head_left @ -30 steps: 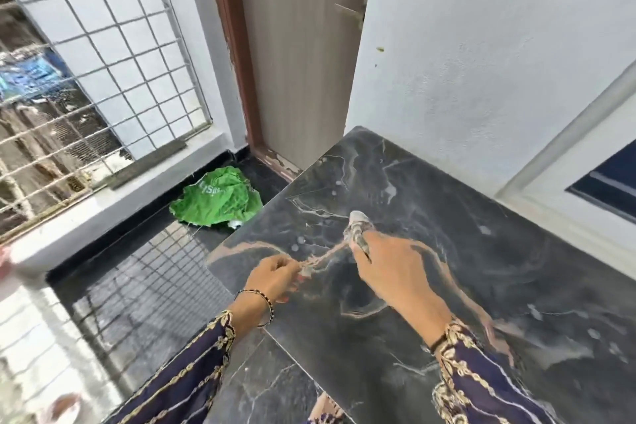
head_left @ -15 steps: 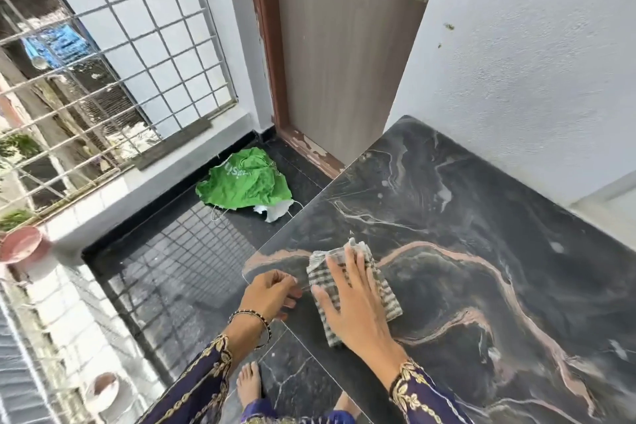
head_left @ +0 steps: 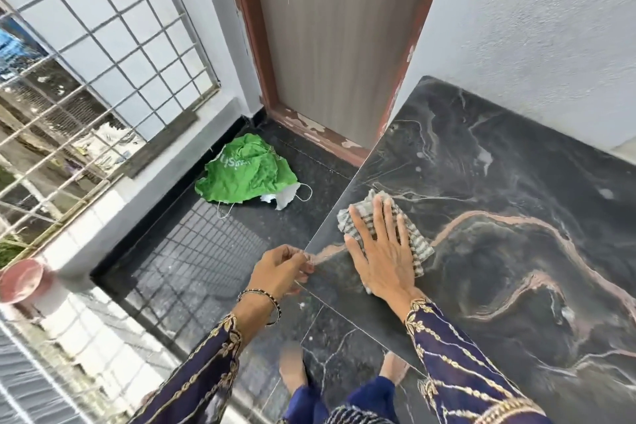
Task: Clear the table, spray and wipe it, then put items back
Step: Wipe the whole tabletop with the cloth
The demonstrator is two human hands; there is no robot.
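Observation:
A dark marble table [head_left: 509,251] with pink and white veins fills the right half of the view. A grey checked cloth [head_left: 418,244] lies flat on it near the left edge. My right hand [head_left: 385,248] presses on the cloth with straight, spread fingers. My left hand [head_left: 282,268] sits at the table's left edge with its fingers curled; whether it holds anything is unclear. Water spots show on the table surface.
A crumpled green bag [head_left: 246,174] lies on the dark floor by the door [head_left: 337,45]. A metal window grille [head_left: 86,62] is on the left, a pink pot [head_left: 22,280] below it. A white wall [head_left: 550,45] backs the table.
A second ago both hands held the cloth twisted between them. My right hand has since spread it flat and slid it forward along the table's left edge; my left hand let go.

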